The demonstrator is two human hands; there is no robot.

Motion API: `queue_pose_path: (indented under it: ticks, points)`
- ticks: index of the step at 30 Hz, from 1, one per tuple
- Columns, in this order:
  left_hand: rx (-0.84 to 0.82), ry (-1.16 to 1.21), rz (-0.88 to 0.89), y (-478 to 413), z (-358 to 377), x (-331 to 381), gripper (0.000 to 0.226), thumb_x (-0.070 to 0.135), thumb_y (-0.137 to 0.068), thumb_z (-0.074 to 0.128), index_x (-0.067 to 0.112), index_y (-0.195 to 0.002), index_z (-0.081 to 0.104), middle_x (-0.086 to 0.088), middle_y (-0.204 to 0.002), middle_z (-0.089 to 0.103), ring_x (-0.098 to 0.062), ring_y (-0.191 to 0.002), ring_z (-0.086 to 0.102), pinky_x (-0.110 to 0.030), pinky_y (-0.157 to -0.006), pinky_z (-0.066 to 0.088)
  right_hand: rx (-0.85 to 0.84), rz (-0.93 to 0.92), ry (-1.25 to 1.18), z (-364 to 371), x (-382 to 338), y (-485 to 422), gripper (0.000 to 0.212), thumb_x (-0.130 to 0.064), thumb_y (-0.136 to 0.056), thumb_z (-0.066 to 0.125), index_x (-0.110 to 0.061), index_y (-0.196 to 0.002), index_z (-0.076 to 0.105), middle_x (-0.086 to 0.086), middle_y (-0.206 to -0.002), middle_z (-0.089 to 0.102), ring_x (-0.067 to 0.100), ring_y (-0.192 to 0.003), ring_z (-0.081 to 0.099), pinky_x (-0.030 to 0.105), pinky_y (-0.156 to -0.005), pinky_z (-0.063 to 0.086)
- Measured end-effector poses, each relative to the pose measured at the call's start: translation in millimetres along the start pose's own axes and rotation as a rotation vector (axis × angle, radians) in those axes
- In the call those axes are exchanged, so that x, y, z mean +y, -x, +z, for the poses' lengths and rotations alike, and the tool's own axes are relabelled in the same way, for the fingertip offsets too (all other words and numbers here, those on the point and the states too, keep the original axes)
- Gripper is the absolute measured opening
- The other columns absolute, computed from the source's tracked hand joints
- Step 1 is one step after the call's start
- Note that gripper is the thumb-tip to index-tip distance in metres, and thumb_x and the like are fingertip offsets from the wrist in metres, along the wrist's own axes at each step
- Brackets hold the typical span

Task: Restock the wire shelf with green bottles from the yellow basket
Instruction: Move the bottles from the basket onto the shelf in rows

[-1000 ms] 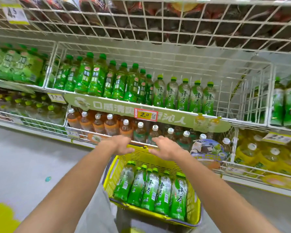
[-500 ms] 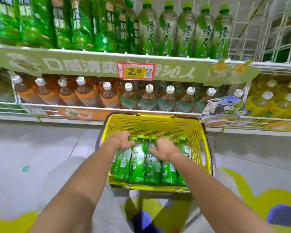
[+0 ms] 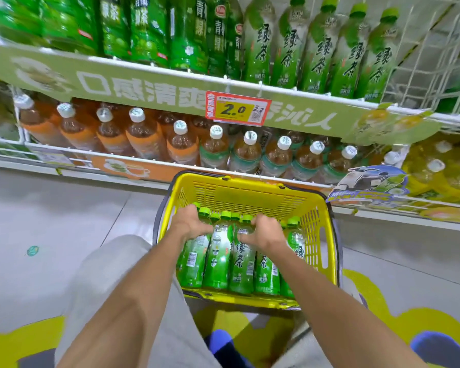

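Head: left hand (image 3: 190, 224), right hand (image 3: 263, 232), one yellow basket (image 3: 246, 193), five-plus green bottles (image 3: 218, 258)

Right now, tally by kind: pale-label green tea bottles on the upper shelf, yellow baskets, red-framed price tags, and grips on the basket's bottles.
Pale-label green tea bottles in view on the upper shelf: 5
Yellow basket: 1
Red-framed price tag: 1
Grips on the basket bottles: 2, left grip and right grip
Total: 9
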State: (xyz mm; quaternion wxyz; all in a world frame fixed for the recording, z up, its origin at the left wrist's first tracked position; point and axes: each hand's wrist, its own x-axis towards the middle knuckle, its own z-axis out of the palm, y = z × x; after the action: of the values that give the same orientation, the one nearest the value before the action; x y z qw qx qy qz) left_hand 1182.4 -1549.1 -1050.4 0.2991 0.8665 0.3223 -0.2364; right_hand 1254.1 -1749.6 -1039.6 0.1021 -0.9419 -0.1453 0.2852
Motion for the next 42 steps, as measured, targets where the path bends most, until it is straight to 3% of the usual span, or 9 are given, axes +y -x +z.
queue_pose_path:
  ticks: [7,12,17,23,27,29,32,36,42]
  points:
    - [0.041,0.073,-0.009,15,10,1,0.074,0.053,-0.063,0.091,0.010,-0.110,0.055,0.000,-0.101,0.057,-0.022,-0.093,0.055,-0.040,-0.087,0.053,0.080,0.023,-0.112,3,-1,14,0.052,-0.043,-0.077,0.081,-0.007,-0.109,0.062,0.009,-0.104,0.068,0.023,-0.091,0.068,0.038,-0.072,0.059]
    - [0.007,0.226,-0.039,17,10,4,0.080,0.032,-0.066,0.094,0.007,-0.128,0.051,-0.006,-0.117,0.060,-0.026,-0.106,0.058,-0.037,-0.090,0.051,0.042,0.055,-0.232,0,6,12,0.060,-0.047,-0.076,0.084,-0.007,-0.114,0.061,0.009,-0.110,0.066,0.024,-0.096,0.065,0.033,-0.073,0.053]
    - [0.022,0.300,-0.064,17,6,9,0.079,0.028,-0.062,0.096,0.008,-0.125,0.052,0.006,-0.095,0.054,-0.014,-0.086,0.057,-0.028,-0.072,0.045,-0.015,0.099,-0.321,2,7,1,0.081,-0.058,-0.068,0.086,-0.011,-0.128,0.058,-0.001,-0.099,0.067,0.017,-0.086,0.070,0.036,-0.073,0.061]
    - [0.140,0.386,-0.050,24,30,0,0.095,0.037,-0.064,0.095,0.007,-0.140,0.047,-0.008,-0.132,0.060,-0.026,-0.115,0.057,-0.036,-0.096,0.050,0.024,0.068,-0.295,10,8,1,0.073,-0.049,-0.076,0.082,-0.012,-0.132,0.055,0.005,-0.129,0.054,0.018,-0.098,0.059,0.034,-0.084,0.055]
    - [0.146,0.463,-0.040,27,32,-2,0.087,0.025,-0.073,0.091,0.006,-0.145,0.045,0.011,-0.095,0.053,0.000,-0.067,0.043,-0.010,-0.049,0.042,-0.022,0.073,-0.436,16,6,4,0.072,-0.030,-0.081,0.081,-0.012,-0.140,0.043,0.003,-0.115,0.058,0.014,-0.084,0.058,0.025,-0.065,0.045]
    - [0.137,0.517,-0.040,28,29,-3,0.086,0.019,-0.074,0.090,0.008,-0.146,0.044,0.017,-0.094,0.046,0.000,-0.068,0.043,-0.008,-0.042,0.042,-0.040,0.068,-0.482,16,7,5,0.073,-0.031,-0.081,0.082,-0.013,-0.139,0.041,-0.001,-0.104,0.058,0.012,-0.077,0.059,0.025,-0.061,0.045]
    - [0.124,0.566,0.001,35,25,-5,0.086,0.018,-0.070,0.093,0.013,-0.144,0.049,0.005,-0.128,0.051,-0.015,-0.108,0.052,-0.007,-0.052,0.044,-0.032,0.018,-0.536,13,10,6,0.078,-0.038,-0.073,0.088,-0.015,-0.136,0.048,0.004,-0.127,0.060,0.017,-0.104,0.059,0.031,-0.087,0.051]
    - [0.099,0.578,0.117,47,10,4,0.089,0.019,-0.063,0.097,0.009,-0.141,0.054,-0.005,-0.142,0.054,-0.022,-0.135,0.047,-0.023,-0.102,0.037,-0.029,-0.145,-0.553,-6,5,15,0.088,-0.040,-0.066,0.093,-0.012,-0.140,0.053,0.003,-0.138,0.059,0.020,-0.128,0.055,0.033,-0.107,0.046]
    - [0.095,0.729,0.283,70,-42,49,0.086,0.020,-0.064,0.096,0.010,-0.138,0.053,-0.002,-0.136,0.056,0.001,-0.106,0.064,-0.014,-0.083,0.048,0.059,-0.335,-0.682,-82,10,34,0.093,-0.036,-0.066,0.094,-0.007,-0.144,0.052,0.008,-0.144,0.056,0.023,-0.132,0.053,0.030,-0.111,0.042]
